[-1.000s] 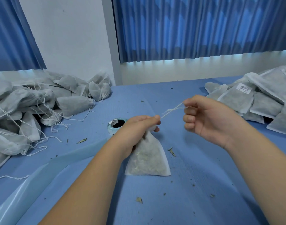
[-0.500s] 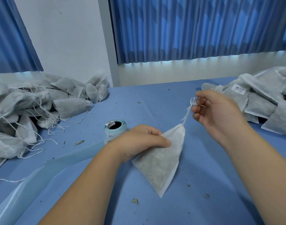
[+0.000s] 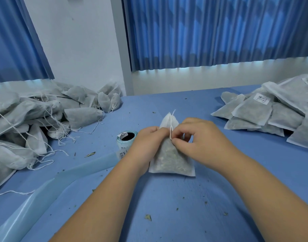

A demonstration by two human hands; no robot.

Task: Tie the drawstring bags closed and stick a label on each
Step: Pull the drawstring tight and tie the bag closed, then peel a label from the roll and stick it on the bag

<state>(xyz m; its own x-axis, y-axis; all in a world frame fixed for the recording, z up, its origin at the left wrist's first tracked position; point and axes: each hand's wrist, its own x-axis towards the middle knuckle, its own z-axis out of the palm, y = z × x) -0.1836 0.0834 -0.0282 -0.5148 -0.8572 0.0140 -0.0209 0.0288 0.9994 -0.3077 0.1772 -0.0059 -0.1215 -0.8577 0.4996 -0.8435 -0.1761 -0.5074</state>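
Blue cloth covered the table (image 3: 167, 206), with blue curtains (image 3: 211, 32) behind. At its middle lay a drawstring bag (image 3: 170, 159) — cinched neck pointing away. The left hand (image 3: 146, 142) gripped its left edge; the right hand (image 3: 195, 142) pinched the white string (image 3: 171, 126). Untied bags (image 3: 27, 119) were heaped left, the label roll (image 3: 126, 138) stood just beside the left hand, and labelled bags (image 3: 272, 112) lay right.

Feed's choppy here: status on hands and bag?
Left hand grips white fabric drawstring bag on blue table. Right hand pinches its white string. Nothing obstructing.
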